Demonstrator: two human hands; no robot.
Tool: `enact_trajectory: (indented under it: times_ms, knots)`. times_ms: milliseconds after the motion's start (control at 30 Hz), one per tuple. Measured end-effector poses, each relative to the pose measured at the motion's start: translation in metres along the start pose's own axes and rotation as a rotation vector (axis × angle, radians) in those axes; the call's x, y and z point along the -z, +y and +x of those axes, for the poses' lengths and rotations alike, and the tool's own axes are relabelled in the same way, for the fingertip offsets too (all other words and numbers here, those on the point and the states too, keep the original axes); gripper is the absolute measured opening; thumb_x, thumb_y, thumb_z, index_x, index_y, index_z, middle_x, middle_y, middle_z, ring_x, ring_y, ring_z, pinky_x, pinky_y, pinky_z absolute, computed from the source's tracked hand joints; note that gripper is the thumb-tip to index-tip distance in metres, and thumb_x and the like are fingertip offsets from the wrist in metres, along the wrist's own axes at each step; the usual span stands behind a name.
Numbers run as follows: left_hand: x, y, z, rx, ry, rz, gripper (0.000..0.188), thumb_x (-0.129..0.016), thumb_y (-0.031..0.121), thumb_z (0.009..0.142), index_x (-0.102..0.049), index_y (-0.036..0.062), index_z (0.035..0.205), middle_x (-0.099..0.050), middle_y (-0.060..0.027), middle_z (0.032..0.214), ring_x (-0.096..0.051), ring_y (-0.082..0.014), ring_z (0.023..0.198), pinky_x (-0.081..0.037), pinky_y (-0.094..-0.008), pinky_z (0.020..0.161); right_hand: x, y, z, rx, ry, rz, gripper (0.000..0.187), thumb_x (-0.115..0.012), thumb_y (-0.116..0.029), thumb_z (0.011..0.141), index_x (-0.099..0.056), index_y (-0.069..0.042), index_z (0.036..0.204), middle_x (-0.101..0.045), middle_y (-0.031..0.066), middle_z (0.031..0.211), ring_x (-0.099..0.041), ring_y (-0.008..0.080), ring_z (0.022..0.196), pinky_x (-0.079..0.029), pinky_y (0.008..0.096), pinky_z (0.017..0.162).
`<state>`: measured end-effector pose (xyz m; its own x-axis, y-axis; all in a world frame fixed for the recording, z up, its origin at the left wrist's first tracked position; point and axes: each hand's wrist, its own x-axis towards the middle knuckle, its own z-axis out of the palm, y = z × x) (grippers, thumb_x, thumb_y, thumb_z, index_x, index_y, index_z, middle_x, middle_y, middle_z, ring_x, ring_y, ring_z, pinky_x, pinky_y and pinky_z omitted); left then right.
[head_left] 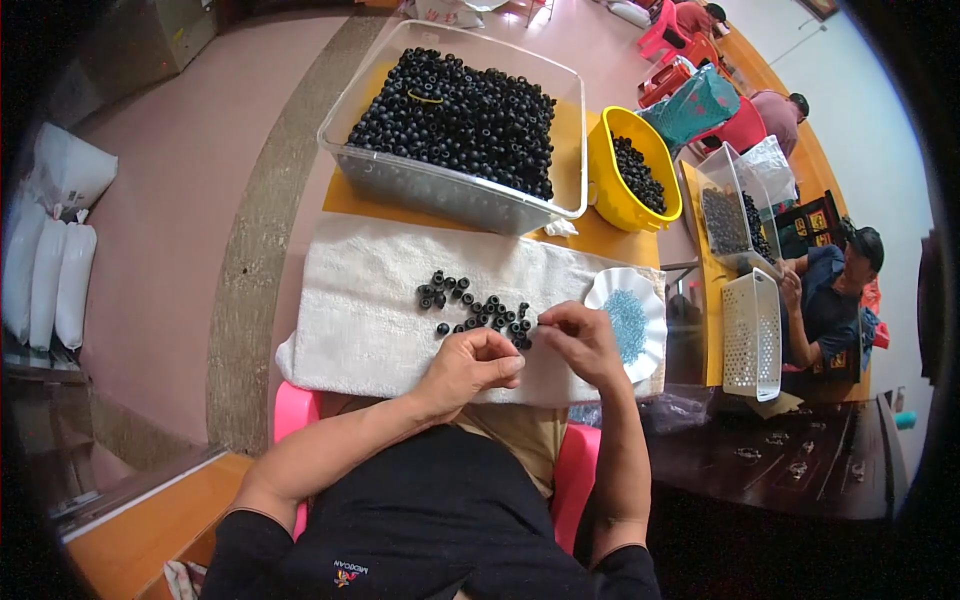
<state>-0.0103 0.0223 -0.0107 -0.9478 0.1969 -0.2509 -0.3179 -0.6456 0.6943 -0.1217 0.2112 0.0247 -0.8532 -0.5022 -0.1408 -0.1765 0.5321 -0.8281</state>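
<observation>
On a white towel [365,285] lies a loose group of small black bead-like caps [490,308], several with open round ends showing. At the near edge of this group, my left hand [468,368] is curled, thumb against the fingers; whatever it may hold is hidden. My right hand [585,345] pinches thumb and forefinger together just right of the caps. Anything between those fingertips is too small to make out. Beside the right hand, a white fluted dish [652,345] holds a spread of small pale-blue pieces [622,318].
Behind the towel stand a large clear bin [450,185] full of black caps and a yellow basket [607,190] with more. To the right are another clear bin [735,240], a white perforated basket [752,335] and a seated person [835,305]. White sacks [50,280] stand at left.
</observation>
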Motion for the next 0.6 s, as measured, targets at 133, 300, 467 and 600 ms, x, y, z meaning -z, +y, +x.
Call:
enact_trajectory:
  times_ms: [133, 300, 467, 600]
  knots:
    - [0.0, 0.0, 0.002, 0.004, 0.0, 0.022, 0.011, -0.068, 0.006, 0.089, -0.062, 0.0014, 0.096, -0.066, -0.0056, 0.089, -0.065, -0.0112, 0.078, -0.058, -0.0264, 0.074, 0.0, 0.006, -0.012, 0.03, -0.1, 0.332, 0.011, -0.071, 0.001, 0.083, -0.067, 0.005, 0.093, -0.065, 0.0045, 0.091, -0.061, 0.0103, 0.078, -0.051, 0.024, 0.068]
    - [-0.002, 0.003, 0.001, 0.001, -0.041, 0.035, 0.011, -0.067, 0.006, 0.089, -0.061, 0.0014, 0.098, -0.065, -0.0052, 0.089, -0.065, -0.0115, 0.08, -0.057, -0.0259, 0.076, -0.007, -0.005, -0.023, -0.101, -0.185, 0.432, 0.012, -0.069, -0.004, 0.08, -0.07, 0.002, 0.09, -0.068, 0.0054, 0.086, -0.063, 0.0115, 0.079, -0.051, 0.0256, 0.074]
    - [0.001, -0.001, 0.002, -0.016, -0.061, 0.046, 0.011, -0.067, 0.006, 0.089, -0.061, 0.0013, 0.098, -0.066, -0.0053, 0.089, -0.065, -0.0115, 0.08, -0.056, -0.0263, 0.075, -0.008, -0.009, -0.026, -0.026, -0.195, 0.395, 0.012, -0.07, -0.004, 0.079, -0.07, 0.004, 0.089, -0.069, 0.0071, 0.087, -0.063, 0.0118, 0.08, -0.051, 0.0255, 0.074]
    - [0.0, 0.0, 0.001, -0.033, -0.075, 0.059, 0.011, -0.067, 0.006, 0.089, -0.061, 0.0013, 0.097, -0.066, -0.005, 0.088, -0.064, -0.0111, 0.08, -0.056, -0.026, 0.075, -0.008, -0.008, -0.029, 0.002, -0.203, 0.428, 0.012, -0.07, -0.003, 0.079, -0.07, 0.004, 0.089, -0.069, 0.0078, 0.087, -0.063, 0.0126, 0.081, -0.051, 0.0258, 0.075]
